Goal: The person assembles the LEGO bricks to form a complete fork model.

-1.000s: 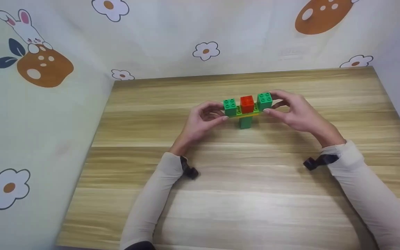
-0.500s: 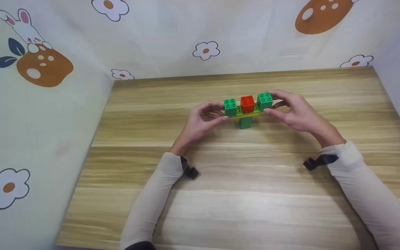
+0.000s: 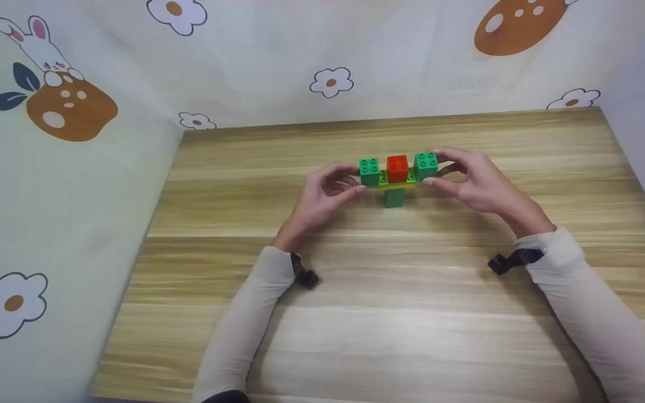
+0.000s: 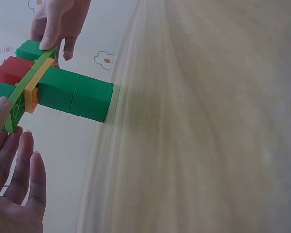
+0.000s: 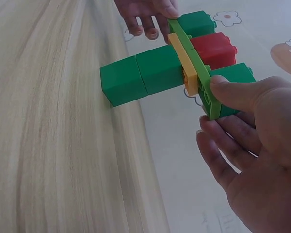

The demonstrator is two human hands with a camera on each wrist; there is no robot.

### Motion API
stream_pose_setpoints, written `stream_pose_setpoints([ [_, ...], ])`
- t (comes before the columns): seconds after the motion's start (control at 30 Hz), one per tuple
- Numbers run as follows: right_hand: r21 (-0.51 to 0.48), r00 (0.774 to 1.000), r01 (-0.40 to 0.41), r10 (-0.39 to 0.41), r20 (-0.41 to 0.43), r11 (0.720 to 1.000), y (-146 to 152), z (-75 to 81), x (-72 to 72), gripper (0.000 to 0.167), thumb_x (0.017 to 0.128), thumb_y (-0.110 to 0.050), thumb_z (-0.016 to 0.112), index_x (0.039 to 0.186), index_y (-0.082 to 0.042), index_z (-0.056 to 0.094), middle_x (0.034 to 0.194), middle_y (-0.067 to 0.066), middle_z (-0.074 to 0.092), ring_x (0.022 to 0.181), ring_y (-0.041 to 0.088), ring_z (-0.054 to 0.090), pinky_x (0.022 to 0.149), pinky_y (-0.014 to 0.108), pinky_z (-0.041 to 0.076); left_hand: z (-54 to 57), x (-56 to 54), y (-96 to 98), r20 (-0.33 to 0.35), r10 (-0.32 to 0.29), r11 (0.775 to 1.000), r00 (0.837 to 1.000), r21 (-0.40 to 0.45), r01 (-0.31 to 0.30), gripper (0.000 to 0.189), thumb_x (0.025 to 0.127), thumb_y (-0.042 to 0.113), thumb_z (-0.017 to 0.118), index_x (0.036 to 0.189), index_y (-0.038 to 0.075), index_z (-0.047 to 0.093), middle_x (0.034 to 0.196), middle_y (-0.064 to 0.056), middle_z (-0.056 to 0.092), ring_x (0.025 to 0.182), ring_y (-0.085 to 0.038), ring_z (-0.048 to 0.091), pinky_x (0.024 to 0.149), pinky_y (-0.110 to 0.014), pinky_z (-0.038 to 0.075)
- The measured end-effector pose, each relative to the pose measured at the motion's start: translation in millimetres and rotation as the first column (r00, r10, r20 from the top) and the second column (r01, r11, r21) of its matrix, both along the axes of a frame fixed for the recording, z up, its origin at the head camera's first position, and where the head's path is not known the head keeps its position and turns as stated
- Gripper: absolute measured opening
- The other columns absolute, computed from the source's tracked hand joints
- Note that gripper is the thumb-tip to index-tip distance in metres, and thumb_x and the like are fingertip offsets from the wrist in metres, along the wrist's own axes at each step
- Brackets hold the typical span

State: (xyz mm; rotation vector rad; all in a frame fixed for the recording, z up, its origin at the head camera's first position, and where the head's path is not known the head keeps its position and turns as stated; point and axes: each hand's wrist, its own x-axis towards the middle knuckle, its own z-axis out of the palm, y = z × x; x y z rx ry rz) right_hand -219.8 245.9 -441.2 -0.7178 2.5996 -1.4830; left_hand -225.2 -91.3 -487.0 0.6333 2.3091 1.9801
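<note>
A toy building-block structure (image 3: 394,196) stands at the back middle of the table, in the shape of a T. Two stacked green blocks (image 5: 141,74) form its column, whose foot is at the tabletop. Above them lie a yellow-orange plate (image 5: 183,62) and a longer light green plate (image 4: 26,87). A red block (image 3: 397,169) sits on top between a left green block (image 3: 369,172) and a right green block (image 3: 426,166). My left hand (image 3: 322,196) pinches the left end between thumb and fingers; my right hand (image 3: 479,182) grips the right end likewise.
The wooden table (image 3: 356,313) has a pale patterned wall (image 3: 261,67) behind it and another on the left (image 3: 76,212). Black straps with small cameras are on both wrists, over beige sleeves (image 3: 244,330).
The right end of the block structure has dipped very slightly. Both hands keep their grip in nearly the same place.
</note>
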Motion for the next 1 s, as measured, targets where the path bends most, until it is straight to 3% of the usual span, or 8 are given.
stream_pose_setpoints([
  [0.73, -0.002, 1.000, 0.020, -0.020, 0.020, 1.000, 1.6, 1.3, -0.4, 0.044, 0.092, -0.012, 0.088, 0.131, -0.001, 0.071, 0.123, 0.018, 0.076, 0.104, 0.008, 0.072, 0.097, 0.013, 0.057, 0.4, -0.4, 2.5, -0.023, 0.000, 1.000, 1.000, -0.029, -0.001, 0.041, 0.098, 0.017, 0.081, 0.135, 0.002, 0.071, 0.128, -0.013, 0.077, 0.106, -0.021, 0.075, 0.098, -0.036, 0.064],
  [1.0, -0.002, 1.000, 0.018, -0.018, 0.026, 1.000, 3.2, 1.2, -0.9, 0.045, 0.092, -0.012, 0.088, 0.133, -0.001, 0.072, 0.125, 0.020, 0.076, 0.102, 0.003, 0.072, 0.099, 0.015, 0.058, -1.2, -0.6, 3.1, 0.026, -0.006, 0.999, 1.000, 0.042, 0.005, 0.040, 0.097, 0.009, 0.081, 0.133, -0.003, 0.069, 0.128, -0.018, 0.075, 0.107, -0.021, 0.073, 0.098, -0.037, 0.063],
])
